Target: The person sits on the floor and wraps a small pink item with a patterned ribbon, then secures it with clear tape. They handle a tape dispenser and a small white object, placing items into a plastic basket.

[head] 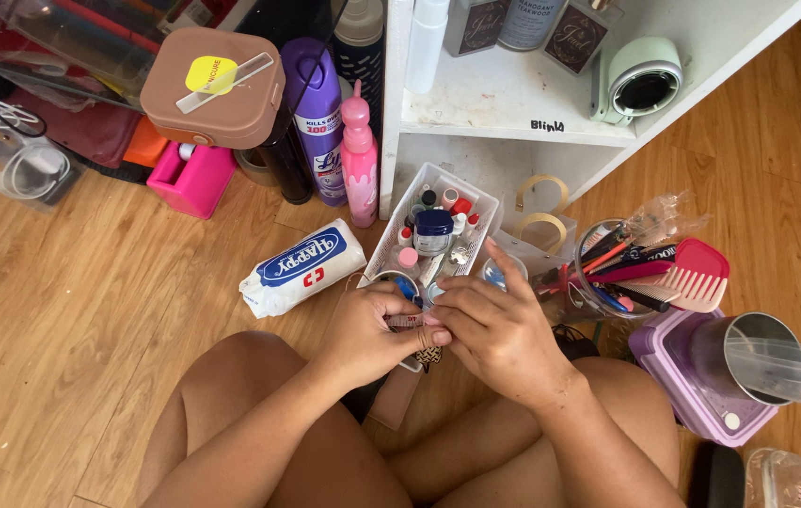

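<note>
My left hand [369, 334] and my right hand [494, 325] meet above my knees, fingers pinched together on a small patterned object [427, 352] between them; most of it is hidden by the fingers. Just beyond the hands stands a white slotted tray [391, 240] holding a dark blue jar [434, 229], small bottles and a metal spoon. A small round tin [398, 279] lies right by my left fingers.
A white wrapped pack [301, 266] lies left of the tray. Purple spray can [317, 118] and pink bottle [359, 155] stand behind. A white shelf [504, 103] is at the back right. A clear cup with combs [645, 268] and a purple box [701, 395] sit right.
</note>
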